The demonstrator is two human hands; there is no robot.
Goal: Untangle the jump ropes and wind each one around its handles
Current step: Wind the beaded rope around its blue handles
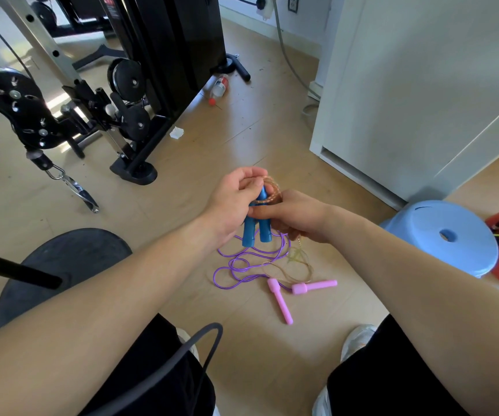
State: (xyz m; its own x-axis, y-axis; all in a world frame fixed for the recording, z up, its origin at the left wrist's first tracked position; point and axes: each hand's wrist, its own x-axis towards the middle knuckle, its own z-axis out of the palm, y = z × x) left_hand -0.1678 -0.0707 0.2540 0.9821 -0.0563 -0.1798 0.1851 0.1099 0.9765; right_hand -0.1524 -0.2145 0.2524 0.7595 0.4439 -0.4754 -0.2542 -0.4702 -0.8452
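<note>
Both forearms are bare and are held out forward, so that the hands are set together at the centre of the view. The left forearm [107, 295] is seen entering from 8 o'clock and is angled toward 2 o'clock. The right forearm [407, 280] is seen entering from 4 o'clock and is angled toward 10 o'clock. The left hand [236, 199] is turned with its back upward, its fingers [251, 175] curled round the upper part of the blue handles [257, 226]. The right hand [296, 214] is placed touching it at its 3 o'clock side. The right thumb [269, 209] is laid across the handles, and the other fingers are curled underneath, largely hidden.
</note>
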